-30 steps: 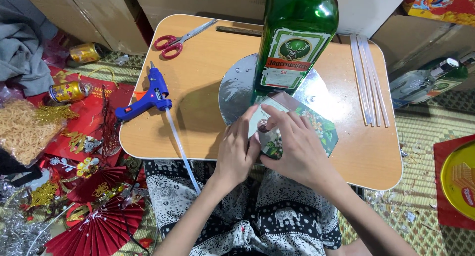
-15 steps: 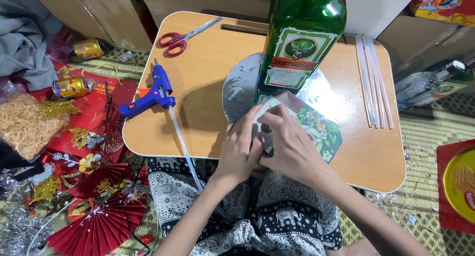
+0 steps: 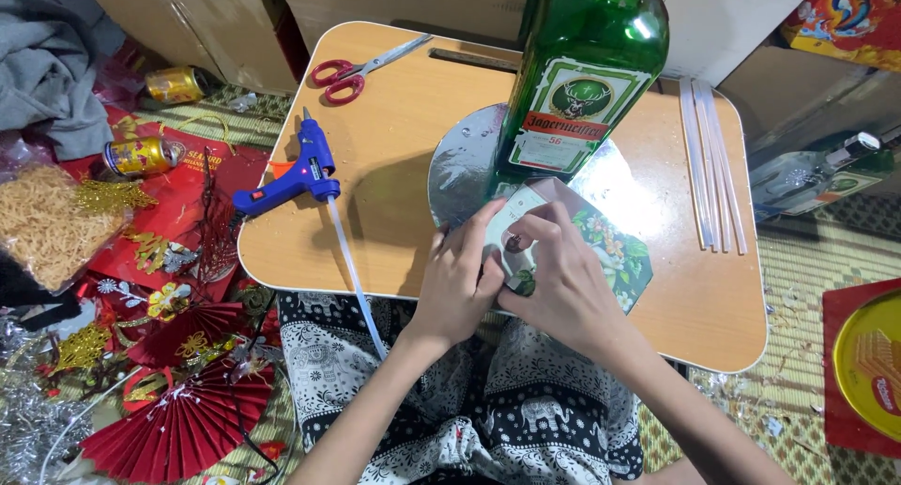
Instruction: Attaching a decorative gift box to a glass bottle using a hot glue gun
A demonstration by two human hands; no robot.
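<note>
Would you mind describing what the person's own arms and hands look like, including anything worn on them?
Both arms are bare to the frame edge: no sleeves, gloves, watch or bracelets visible. The left hand and right hand show no rings that I can make out. Nails look short and unpainted, though they are small in this view.

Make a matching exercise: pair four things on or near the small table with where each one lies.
Things:
1. scissors
2. glue gun
3. green bottle
4. clear glue sticks

Places:
A. right side of the table
B. on the silver disc
C. far left corner of the table
D. left side, near the table's edge

Pairs: 1-C, 2-D, 3-B, 4-A
</note>
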